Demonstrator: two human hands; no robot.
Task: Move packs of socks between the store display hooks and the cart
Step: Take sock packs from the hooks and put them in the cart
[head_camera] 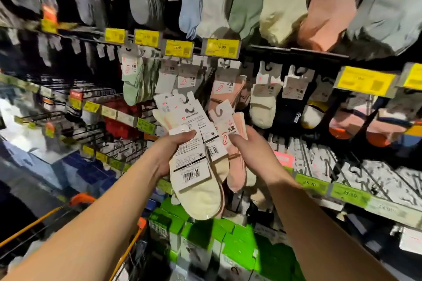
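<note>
My left hand (173, 150) grips a fanned bundle of cream sock packs (198, 191) by their white barcode cards, held up in front of the display. Right beside them, my right hand (249, 150) holds a pink sock pack (236, 166) with a white hook card at its top. The two bundles touch each other. Behind them, more sock packs hang on display hooks (225, 80) under yellow price tags (222, 47). The orange-framed cart (82, 198) sits at the lower left, below my left forearm.
Green boxed goods (205, 232) are stacked on the shelf below my hands. Rows of dark, grey and pastel socks hang above and to the left. Shelf edges with green price labels (311, 183) run along the right.
</note>
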